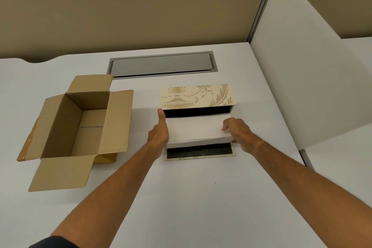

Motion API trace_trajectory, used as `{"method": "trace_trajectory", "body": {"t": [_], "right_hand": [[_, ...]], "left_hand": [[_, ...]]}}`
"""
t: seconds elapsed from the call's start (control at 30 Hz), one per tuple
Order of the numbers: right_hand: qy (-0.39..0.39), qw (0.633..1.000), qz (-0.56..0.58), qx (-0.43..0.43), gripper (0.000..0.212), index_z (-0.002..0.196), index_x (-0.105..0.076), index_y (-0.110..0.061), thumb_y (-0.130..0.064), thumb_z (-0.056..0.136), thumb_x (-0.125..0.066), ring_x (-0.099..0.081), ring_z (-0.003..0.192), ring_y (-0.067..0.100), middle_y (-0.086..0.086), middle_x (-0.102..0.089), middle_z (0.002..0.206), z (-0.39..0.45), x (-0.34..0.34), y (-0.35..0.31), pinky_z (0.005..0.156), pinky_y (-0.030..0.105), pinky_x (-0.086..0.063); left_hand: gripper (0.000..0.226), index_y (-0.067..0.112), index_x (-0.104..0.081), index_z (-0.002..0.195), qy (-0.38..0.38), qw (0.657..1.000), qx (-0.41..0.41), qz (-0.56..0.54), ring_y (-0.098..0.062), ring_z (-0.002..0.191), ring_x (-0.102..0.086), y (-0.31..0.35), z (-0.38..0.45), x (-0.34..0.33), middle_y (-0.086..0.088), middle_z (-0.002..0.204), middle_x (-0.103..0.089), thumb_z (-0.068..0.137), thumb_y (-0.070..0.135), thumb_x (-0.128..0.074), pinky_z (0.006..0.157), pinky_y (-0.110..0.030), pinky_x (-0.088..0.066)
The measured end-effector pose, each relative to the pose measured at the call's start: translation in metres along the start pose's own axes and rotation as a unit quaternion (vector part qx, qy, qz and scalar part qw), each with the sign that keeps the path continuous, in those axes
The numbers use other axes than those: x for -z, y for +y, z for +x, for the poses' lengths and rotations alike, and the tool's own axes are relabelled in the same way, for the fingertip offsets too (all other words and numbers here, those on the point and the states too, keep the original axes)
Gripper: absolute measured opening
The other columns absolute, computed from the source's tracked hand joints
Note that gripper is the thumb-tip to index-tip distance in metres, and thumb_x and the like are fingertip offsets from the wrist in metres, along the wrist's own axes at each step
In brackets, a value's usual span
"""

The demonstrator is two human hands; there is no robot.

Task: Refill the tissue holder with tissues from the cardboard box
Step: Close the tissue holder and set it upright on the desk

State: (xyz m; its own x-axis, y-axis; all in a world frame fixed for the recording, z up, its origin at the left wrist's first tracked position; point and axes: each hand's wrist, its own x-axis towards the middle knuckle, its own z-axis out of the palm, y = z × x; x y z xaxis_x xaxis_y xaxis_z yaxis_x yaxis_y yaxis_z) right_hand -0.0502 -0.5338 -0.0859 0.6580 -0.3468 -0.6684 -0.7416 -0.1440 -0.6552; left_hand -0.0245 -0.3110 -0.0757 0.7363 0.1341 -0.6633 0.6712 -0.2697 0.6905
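Two hands hold one stack of tissues [198, 130] between them, the left hand [159, 135] clasping its left end with the thumb up, the right hand [236, 133] gripping its right end. The stack's long axis runs left to right, matching the tissue holder [196, 96], whose dark opening lies just beyond it on the far side. Its flap [199, 152] lies flat on the surface [201, 197] on the near side. The cardboard box [78, 125] sits open and apparently empty to the left. I reckon the coming move is a straight push away, keeping the stack level
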Motion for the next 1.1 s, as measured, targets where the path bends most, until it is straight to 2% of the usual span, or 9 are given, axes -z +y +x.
{"method": "trace_trajectory", "body": {"t": [0.07, 0.17, 0.27, 0.37, 0.47, 0.6, 0.7, 0.97, 1.1], "right_hand": [[-0.007, 1.000, 0.012, 0.001, 0.035, 0.106, -0.050, -0.011, -0.022, 0.074, -0.058, -0.046, 0.094, 0.022, 0.000, -0.047, 0.091, -0.002, 0.003, -0.001, 0.079, 0.037, -0.045], [0.041, 0.998, 0.038, 0.037, 0.027, 0.090, -0.057, -0.010, -0.024, 0.067, -0.057, -0.050, 0.079, 0.021, 0.002, -0.053, 0.083, -0.003, 0.015, -0.005, 0.064, 0.033, -0.041], [0.123, 0.986, 0.072, 0.086, 0.013, 0.067, -0.058, -0.012, -0.024, 0.067, -0.059, -0.051, 0.063, 0.018, 0.003, -0.058, 0.072, -0.001, 0.029, -0.020, 0.053, 0.028, -0.035], [0.157, 0.975, 0.078, 0.136, 0.023, 0.077, -0.066, -0.004, -0.027, 0.077, -0.064, -0.053, 0.064, 0.017, 0.003, -0.060, 0.070, 0.006, 0.036, -0.043, 0.054, 0.027, -0.039], [0.142, 0.975, 0.040, 0.164, 0.032, 0.066, -0.061, -0.007, -0.032, 0.085, -0.062, -0.050, 0.060, 0.015, 0.002, -0.056, 0.066, 0.011, 0.033, -0.063, 0.055, 0.027, -0.037], [0.106, 0.978, -0.005, 0.178, 0.030, 0.068, -0.057, -0.008, -0.029, 0.089, -0.063, -0.052, 0.063, 0.014, 0.002, -0.058, 0.069, 0.018, 0.027, -0.071, 0.055, 0.024, -0.038], [0.094, 0.978, -0.019, 0.186, 0.023, 0.082, -0.068, -0.004, -0.024, 0.091, -0.064, -0.063, 0.070, 0.012, 0.003, -0.068, 0.083, 0.021, 0.026, -0.070, 0.057, 0.022, -0.045], [0.108, 0.970, -0.016, 0.219, 0.033, 0.059, -0.056, -0.020, -0.018, 0.091, -0.065, -0.049, 0.038, -0.002, -0.012, -0.050, 0.057, 0.017, 0.026, -0.061, 0.035, 0.006, -0.031], [0.096, 0.966, -0.011, 0.240, 0.023, 0.092, -0.069, 0.003, -0.019, 0.091, -0.065, -0.058, 0.069, 0.014, 0.007, -0.069, 0.082, 0.011, 0.027, -0.053, 0.059, 0.022, -0.044]], "left_hand": [[0.084, 0.016, -0.038, 0.142, 0.011, 1.000, -0.016, 0.010, -0.023, 0.095, -0.054, -0.001, 0.002, 0.001, -0.008, 0.119, -0.059, 0.086, 0.072, -0.011, 0.091, -0.038, -0.044], [0.078, 0.008, -0.054, 0.124, 0.070, 0.995, -0.065, 0.038, -0.009, 0.064, -0.044, 0.003, 0.009, 0.007, 0.006, 0.077, -0.049, 0.091, 0.067, -0.015, 0.062, -0.026, -0.037], [0.062, 0.006, -0.058, 0.108, 0.118, 0.984, -0.116, 0.061, -0.016, 0.075, -0.054, 0.016, 0.015, 0.018, -0.007, 0.101, -0.064, 0.096, 0.058, -0.028, 0.070, -0.034, -0.043], [0.057, 0.007, -0.053, 0.129, 0.138, 0.978, -0.143, 0.060, -0.030, 0.112, -0.055, 0.034, 0.023, 0.028, -0.011, 0.134, -0.056, 0.094, 0.052, -0.042, 0.093, -0.039, -0.047], [0.045, 0.004, -0.062, 0.116, 0.134, 0.973, -0.170, 0.086, -0.026, 0.103, -0.058, 0.050, 0.031, 0.032, -0.010, 0.119, -0.063, 0.092, 0.040, -0.051, 0.082, -0.033, -0.048], [0.028, 0.013, -0.056, 0.065, 0.104, 0.976, -0.167, 0.091, -0.019, 0.075, -0.053, 0.061, 0.035, 0.032, 0.002, 0.076, -0.058, 0.090, 0.025, -0.058, 0.063, -0.028, -0.044], [0.021, 0.012, -0.059, 0.072, 0.090, 0.979, -0.163, 0.079, -0.020, 0.077, -0.056, 0.063, 0.037, 0.029, 0.001, 0.077, -0.058, 0.091, 0.020, -0.058, 0.071, -0.032, -0.049], [0.009, 0.014, -0.059, 0.082, 0.070, 0.982, -0.173, 0.038, -0.021, 0.080, -0.052, 0.057, 0.035, 0.033, -0.004, 0.089, -0.058, 0.091, 0.016, -0.061, 0.075, -0.033, -0.048], [0.013, 0.013, -0.062, 0.080, 0.074, 0.977, -0.194, 0.045, -0.017, 0.078, -0.057, 0.049, 0.027, 0.034, -0.001, 0.088, -0.066, 0.092, 0.017, -0.060, 0.070, -0.027, -0.045]]}}
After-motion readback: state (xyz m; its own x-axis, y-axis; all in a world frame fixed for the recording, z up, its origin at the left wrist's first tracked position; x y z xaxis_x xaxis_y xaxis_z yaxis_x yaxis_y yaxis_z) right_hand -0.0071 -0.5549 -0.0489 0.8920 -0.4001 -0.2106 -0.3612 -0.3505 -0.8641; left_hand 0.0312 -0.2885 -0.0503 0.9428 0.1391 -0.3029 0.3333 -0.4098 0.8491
